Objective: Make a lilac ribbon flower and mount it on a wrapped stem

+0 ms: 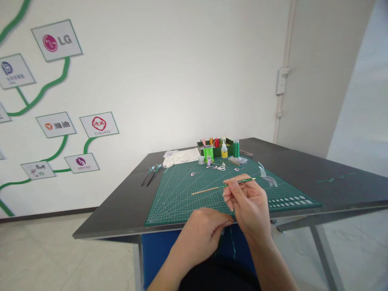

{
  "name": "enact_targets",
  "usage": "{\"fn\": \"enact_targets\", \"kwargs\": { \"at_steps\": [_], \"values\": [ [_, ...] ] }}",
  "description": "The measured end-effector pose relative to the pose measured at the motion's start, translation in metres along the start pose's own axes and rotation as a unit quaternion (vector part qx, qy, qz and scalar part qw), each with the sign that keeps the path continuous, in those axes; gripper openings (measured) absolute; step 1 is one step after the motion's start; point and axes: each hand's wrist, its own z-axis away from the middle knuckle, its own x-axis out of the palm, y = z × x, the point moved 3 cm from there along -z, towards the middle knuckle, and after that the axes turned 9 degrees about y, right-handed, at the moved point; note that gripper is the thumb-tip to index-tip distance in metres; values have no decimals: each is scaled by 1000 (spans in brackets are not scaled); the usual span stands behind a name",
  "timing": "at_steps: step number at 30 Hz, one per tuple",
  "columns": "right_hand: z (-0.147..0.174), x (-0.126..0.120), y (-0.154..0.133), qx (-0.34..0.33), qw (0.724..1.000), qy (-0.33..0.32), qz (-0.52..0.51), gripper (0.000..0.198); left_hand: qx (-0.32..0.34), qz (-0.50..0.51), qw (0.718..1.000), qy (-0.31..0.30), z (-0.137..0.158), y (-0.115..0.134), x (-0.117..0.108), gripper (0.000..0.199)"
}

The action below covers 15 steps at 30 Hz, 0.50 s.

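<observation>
Thin stick held crosswise in the right hand, left hand just below

We see the stick [209, 190] over the green mat [176, 194], its long axis running nearly left to right and its bare end pointing left. The right hand [250, 206] is the nearer one: its thumb and forefinger grip the stick toward the green end. The left hand [206, 232] is at the table's near edge, closer to our body and apart from the stick. Its fingers are closed together at the tips; a green thread [233, 242] hangs just beside them, but we cannot tell whether they pinch it.

The stick is slim and straight, pale tan along its left part and bright green on the right, perhaps from wound thread, with a small pale tip. Beyond the right hand, we find pale petals [268, 178] on the mat.
</observation>
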Motion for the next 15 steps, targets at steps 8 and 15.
{"fn": "enact_targets", "kwargs": {
  "at_steps": [8,15],
  "values": [
    [-1,1,2,-95,994,-38,23,18,-14,42,999,-4,1,16,-7,29],
    [-2,-6,-1,-137,984,-58,101,14,-7,169,984,54,6,22,-29,32]
  ]
}}
